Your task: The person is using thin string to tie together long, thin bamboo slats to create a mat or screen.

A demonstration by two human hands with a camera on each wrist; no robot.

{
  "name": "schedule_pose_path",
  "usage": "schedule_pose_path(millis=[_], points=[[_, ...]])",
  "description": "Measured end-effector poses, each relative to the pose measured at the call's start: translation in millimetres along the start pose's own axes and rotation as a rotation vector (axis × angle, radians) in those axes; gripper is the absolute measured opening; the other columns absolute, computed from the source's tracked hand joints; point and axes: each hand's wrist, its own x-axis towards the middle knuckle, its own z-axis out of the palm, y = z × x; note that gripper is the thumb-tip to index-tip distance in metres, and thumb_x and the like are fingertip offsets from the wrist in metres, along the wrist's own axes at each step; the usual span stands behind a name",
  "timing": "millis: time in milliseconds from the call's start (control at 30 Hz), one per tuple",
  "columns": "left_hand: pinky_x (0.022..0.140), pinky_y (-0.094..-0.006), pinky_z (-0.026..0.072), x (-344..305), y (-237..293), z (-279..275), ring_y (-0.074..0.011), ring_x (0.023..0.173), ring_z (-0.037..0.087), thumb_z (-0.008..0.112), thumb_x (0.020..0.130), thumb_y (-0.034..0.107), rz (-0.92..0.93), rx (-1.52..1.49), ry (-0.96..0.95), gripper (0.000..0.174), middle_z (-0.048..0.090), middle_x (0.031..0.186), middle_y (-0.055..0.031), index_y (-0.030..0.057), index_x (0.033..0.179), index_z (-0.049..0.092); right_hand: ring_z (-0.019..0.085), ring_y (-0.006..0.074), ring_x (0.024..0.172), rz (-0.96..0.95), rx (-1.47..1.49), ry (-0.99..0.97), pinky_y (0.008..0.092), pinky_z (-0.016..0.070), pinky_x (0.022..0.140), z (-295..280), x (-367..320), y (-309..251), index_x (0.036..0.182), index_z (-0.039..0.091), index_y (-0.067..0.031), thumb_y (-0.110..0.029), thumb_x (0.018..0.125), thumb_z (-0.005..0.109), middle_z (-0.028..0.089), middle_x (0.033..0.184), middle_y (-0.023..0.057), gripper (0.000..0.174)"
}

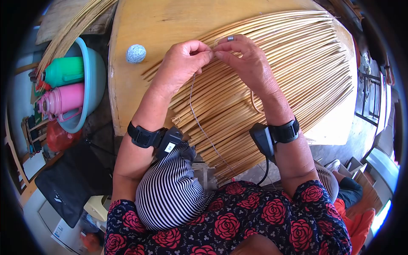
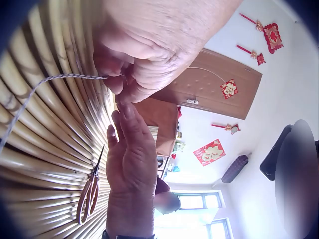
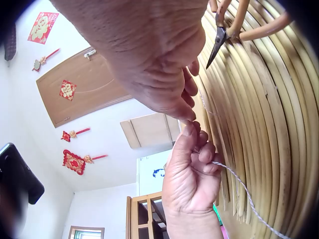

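My left hand [image 1: 180, 63] and right hand [image 1: 248, 61] meet fingertip to fingertip above a bed of long tan stalks [image 1: 293, 63]. A thin grey twisted string [image 1: 199, 125] is pinched in the left hand, and its tail hangs across the stalks toward my lap. In the right wrist view the string [image 3: 244, 186] comes out from under the curled left fingers. The right thumb and forefinger pinch right at the left fingertips, where the string is mostly hidden. Scissors [image 2: 88, 196] with tan handles lie on the stalks beneath the right wrist.
A ball of grey string [image 1: 136, 54] sits on the wooden table [image 1: 144, 17] to the left. Beside the table, a blue basin [image 1: 97, 76] holds a green flask [image 1: 63, 71] and a pink flask [image 1: 66, 100]. A bundle of thin stalks [image 1: 70, 32] leans at the upper left.
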Motion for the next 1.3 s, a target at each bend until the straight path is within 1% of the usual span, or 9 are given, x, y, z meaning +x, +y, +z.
schedule_pose_path(millis=[100, 200, 300, 400, 600, 900, 1000, 1100, 1300], points=[[0.050, -0.0149, 0.0354, -1.9, 4.0, 1.6, -0.0010, 0.057, 0.047, 0.066, 0.086, 0.020, -0.002, 0.017, -0.009, 0.016, 0.056, 0.071, 0.0057, 0.0053, 0.092, 0.065, 0.060, 0.0260, 0.087, 0.040, -0.030, -0.015, 0.0358, 0.0487, 0.078, -0.2, -1.8, 1.4, 0.088, 0.068, -0.0044, -0.019, 0.080, 0.067, 0.062, 0.086, 0.0104, 0.017], [0.050, -0.0149, 0.0356, -3.0, 7.4, 1.3, -0.0013, 0.057, 0.047, 0.066, 0.085, 0.021, -0.015, 0.019, -0.024, 0.017, 0.056, 0.072, 0.0054, 0.0051, 0.093, 0.064, 0.060, 0.0266, 0.085, 0.012, -0.077, -0.018, 0.0358, 0.0491, 0.077, -1.4, -3.4, 0.2, 0.089, 0.067, -0.0039, -0.018, 0.080, 0.067, 0.062, 0.086, 0.0107, 0.017], [0.051, -0.0148, 0.0361, -3.5, 7.4, 0.0, -0.0014, 0.059, 0.048, 0.066, 0.085, 0.021, -0.016, -0.007, -0.053, 0.019, 0.056, 0.074, 0.0052, 0.0048, 0.095, 0.064, 0.061, 0.0256, 0.084, 0.036, -0.047, -0.014, 0.0347, 0.0495, 0.077, -2.9, -2.2, -0.5, 0.089, 0.067, -0.0033, -0.018, 0.080, 0.067, 0.062, 0.086, 0.0105, 0.018], [0.052, -0.0146, 0.0365, -3.9, 5.2, -0.1, -0.0015, 0.061, 0.048, 0.066, 0.084, 0.020, -0.012, -0.050, -0.078, 0.021, 0.056, 0.076, 0.0050, 0.0047, 0.097, 0.063, 0.062, 0.0230, 0.085, 0.126, 0.033, -0.018, 0.0331, 0.0499, 0.077, -1.9, -2.8, 3.9, 0.090, 0.067, -0.0027, -0.019, 0.081, 0.067, 0.062, 0.086, 0.0103, 0.019], [0.053, -0.0144, 0.0365, -2.9, 3.1, -2.6, -0.0015, 0.062, 0.048, 0.066, 0.084, 0.019, -0.022, -0.111, -0.095, 0.020, 0.056, 0.077, 0.0049, 0.0048, 0.097, 0.063, 0.062, 0.0199, 0.086, 0.180, 0.129, -0.041, 0.0316, 0.0501, 0.077, -2.0, -3.8, 2.1, 0.091, 0.066, -0.0022, -0.019, 0.081, 0.067, 0.062, 0.088, 0.0096, 0.019], [0.052, -0.0146, 0.0361, -4.0, 2.2, -3.0, -0.0018, 0.060, 0.048, 0.065, 0.084, 0.017, -0.017, -0.076, -0.057, 0.015, 0.056, 0.075, 0.0049, 0.0059, 0.094, 0.062, 0.061, 0.0193, 0.086, 0.152, 0.135, -0.067, 0.0315, 0.0501, 0.077, -0.8, -4.7, 0.6, 0.091, 0.066, -0.0022, -0.020, 0.081, 0.068, 0.061, 0.088, 0.0085, 0.020], [0.052, -0.0148, 0.0359, -4.2, 3.0, -2.9, -0.0019, 0.060, 0.048, 0.065, 0.084, 0.016, -0.015, -0.068, -0.051, 0.015, 0.056, 0.075, 0.0048, 0.0059, 0.094, 0.062, 0.061, 0.0191, 0.086, 0.209, 0.175, -0.076, 0.0312, 0.0503, 0.077, -2.9, -4.0, -2.8, 0.091, 0.066, -0.0026, -0.020, 0.081, 0.068, 0.061, 0.088, 0.0082, 0.021], [0.052, -0.0150, 0.0356, -4.0, 1.7, -2.8, -0.0019, 0.061, 0.047, 0.064, 0.083, 0.016, -0.002, -0.071, -0.057, 0.014, 0.055, 0.075, 0.0049, 0.0059, 0.093, 0.062, 0.061, 0.0185, 0.087, 0.107, 0.100, -0.078, 0.0304, 0.0507, 0.077, -3.8, -2.1, 1.0, 0.092, 0.066, -0.0030, -0.021, 0.080, 0.069, 0.060, 0.088, 0.0079, 0.022], [0.056, -0.0157, 0.0383, -1.6, -2.9, -2.8, -0.0017, 0.065, 0.049, 0.063, 0.084, 0.013, 0.039, -0.030, -0.094, 0.013, 0.056, 0.077, 0.0045, 0.0042, 0.094, 0.061, 0.062, 0.0175, 0.086, 0.127, 0.154, -0.066, 0.0300, 0.0511, 0.077, 0.7, -2.0, 1.2, 0.090, 0.065, -0.0027, -0.019, 0.080, 0.068, 0.061, 0.089, 0.0083, 0.020]])
